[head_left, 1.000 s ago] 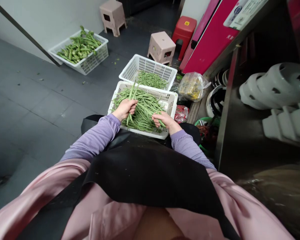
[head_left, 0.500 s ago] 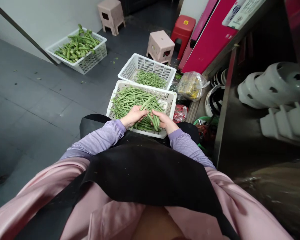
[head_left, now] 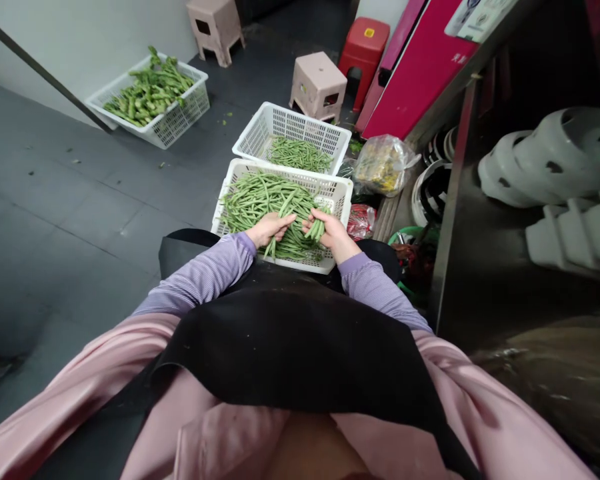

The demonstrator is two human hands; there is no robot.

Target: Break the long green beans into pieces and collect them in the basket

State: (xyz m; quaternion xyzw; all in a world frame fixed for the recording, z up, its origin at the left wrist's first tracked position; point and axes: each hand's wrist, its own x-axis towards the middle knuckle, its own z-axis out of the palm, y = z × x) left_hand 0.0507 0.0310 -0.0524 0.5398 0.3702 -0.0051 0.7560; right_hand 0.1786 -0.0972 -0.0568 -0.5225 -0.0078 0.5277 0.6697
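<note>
Long green beans (head_left: 260, 199) fill most of the near white basket (head_left: 342, 200), which sits just in front of my lap. Over its left-middle part, my left hand (head_left: 271, 229) is closed on a few long green beans that stick out above and below the fingers. My right hand (head_left: 329, 230) is closed around a small bunch of short bean pieces (head_left: 316, 230) above the basket's right side. A narrow gap separates the two hands. In the far white basket (head_left: 253, 137), touching the near one, lies a layer of shorter bean pieces (head_left: 300, 155).
Another white basket (head_left: 173, 127) with bulky green vegetables stands at the left wall. Behind the baskets are pale stools (head_left: 319, 83) and a red stool (head_left: 364, 57). To the right lie a clear bag (head_left: 386, 165) of yellowish stuff and a metal shelf (head_left: 450, 220) with stacked white dishes (head_left: 550, 160).
My right hand has drawn slightly apart from the left and turned up, with short pieces now showing in it. The long beans in my left hand no longer reach across to it.
</note>
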